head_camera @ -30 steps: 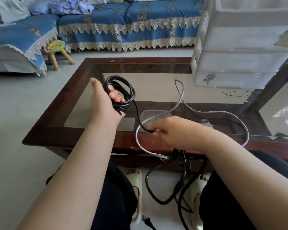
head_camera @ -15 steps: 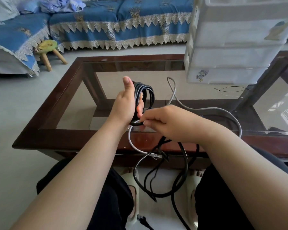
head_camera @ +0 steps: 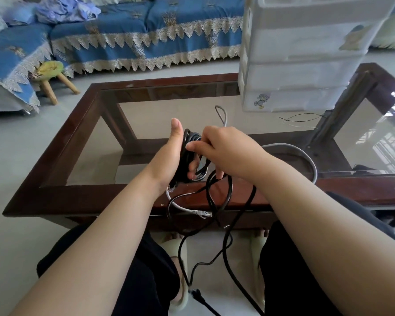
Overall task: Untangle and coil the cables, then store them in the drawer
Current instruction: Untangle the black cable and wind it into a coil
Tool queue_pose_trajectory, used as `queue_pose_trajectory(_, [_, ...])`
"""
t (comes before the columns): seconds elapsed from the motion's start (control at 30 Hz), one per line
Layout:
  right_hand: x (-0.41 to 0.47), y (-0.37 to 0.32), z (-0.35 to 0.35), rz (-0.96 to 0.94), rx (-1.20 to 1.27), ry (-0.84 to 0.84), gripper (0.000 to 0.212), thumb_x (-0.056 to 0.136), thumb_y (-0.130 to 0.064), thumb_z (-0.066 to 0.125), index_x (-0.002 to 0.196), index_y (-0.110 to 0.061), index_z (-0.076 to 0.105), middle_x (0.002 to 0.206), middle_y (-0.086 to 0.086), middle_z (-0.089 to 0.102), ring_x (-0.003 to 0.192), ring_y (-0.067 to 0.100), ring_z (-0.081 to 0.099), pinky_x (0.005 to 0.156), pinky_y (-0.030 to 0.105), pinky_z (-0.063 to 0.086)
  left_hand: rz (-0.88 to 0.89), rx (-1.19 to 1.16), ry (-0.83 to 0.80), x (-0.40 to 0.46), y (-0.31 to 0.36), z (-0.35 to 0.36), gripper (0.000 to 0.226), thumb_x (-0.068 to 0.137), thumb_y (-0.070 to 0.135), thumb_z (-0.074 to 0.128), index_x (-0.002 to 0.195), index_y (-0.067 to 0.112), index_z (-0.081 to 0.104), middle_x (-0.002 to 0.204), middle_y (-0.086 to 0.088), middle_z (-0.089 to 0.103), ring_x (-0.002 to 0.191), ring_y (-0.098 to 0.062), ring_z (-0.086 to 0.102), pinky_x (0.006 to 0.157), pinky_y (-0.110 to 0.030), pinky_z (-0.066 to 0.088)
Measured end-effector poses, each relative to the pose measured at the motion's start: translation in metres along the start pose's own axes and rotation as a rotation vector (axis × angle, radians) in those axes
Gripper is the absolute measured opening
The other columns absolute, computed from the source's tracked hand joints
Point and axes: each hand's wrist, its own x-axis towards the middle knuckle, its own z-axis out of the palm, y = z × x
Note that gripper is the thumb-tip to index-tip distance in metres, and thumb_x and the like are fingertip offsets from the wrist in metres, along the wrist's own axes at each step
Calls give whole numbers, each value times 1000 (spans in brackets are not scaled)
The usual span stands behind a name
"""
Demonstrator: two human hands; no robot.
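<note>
A glass-topped counter (head_camera: 78, 142) with a dark wood frame fills the middle of the frame, and a white drawer unit (head_camera: 306, 53) stands on it at the upper right. At centre frame the left hand (head_camera: 169, 160) holds a coil of black cable (head_camera: 188, 156): the thumb points up beside the loops and the fingers (head_camera: 193, 168) curl through them, closed on the coil. The right hand (head_camera: 228, 149) is pressed against the coil's right side, its fingers bent around a black strand at the top of the loops. Loose black cable hangs from the coil over the counter's near edge to the floor between the person's feet. A grey cable (head_camera: 306, 156) lies on the glass behind the right hand, its clear plug (head_camera: 203, 213) at the near edge.

Compared with half a second ago, the right hand is higher, up at the top of the coil instead of at its lower edge, and both hands sit a little farther right.

The right hand hides part of the coil, and the drawer unit's top is cut off by the frame.
</note>
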Motion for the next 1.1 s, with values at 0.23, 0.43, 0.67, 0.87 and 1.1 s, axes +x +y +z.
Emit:
queue_pose_trajectory(0.23, [3, 8, -3, 76, 10, 23, 63, 90, -63, 40, 78, -4, 56, 55, 7, 61, 47, 15, 62, 55, 35, 50, 157, 359, 103, -3, 3, 0, 79, 92, 62, 7, 98, 11, 66, 54, -5, 51, 51, -14, 52, 57, -24, 47])
queue_pose_trajectory(0.43, [1, 17, -20, 48, 361, -88, 45, 88, -52, 57, 68, -13, 51, 54, 0, 50, 41, 3, 41, 45, 14, 36, 435, 613, 285, -4, 6, -3, 65, 93, 59, 19, 76, 17, 65, 39, 5, 39, 44, -5, 47, 45, -14, 31])
queue_pose_trajectory(0.67, [-4, 22, -27, 26, 274, -223, 40, 87, -48, 59, 67, -14, 59, 60, 0, 70, 47, 11, 43, 43, 14, 35, 357, 635, -30, -10, 10, -18, 62, 85, 64, 50, 65, 6, 50, 45, 6, 43, 40, -7, 41, 47, -25, 35])
queue_pose_trajectory(0.87, [-10, 17, -21, -63, 439, -322, 47, 79, -55, 59, 86, -8, 66, 76, 2, 71, 66, 22, 58, 70, 37, 49, 254, 81, -238, -14, 8, -43, 56, 81, 67, 57, 57, 17, 50, 35, 3, 34, 27, -13, 29, 39, -26, 37])
queue_pose_trajectory(1.1, [-23, 17, -17, -115, 416, -379, 42, 81, -21, 74, 117, -32, 56, 112, -17, 64, 104, -6, 58, 89, 14, 45, 275, -447, -273, -11, 7, -62, 50, 85, 56, 57, 55, 17, 51, 31, 11, 35, 23, -3, 32, 37, -18, 37])
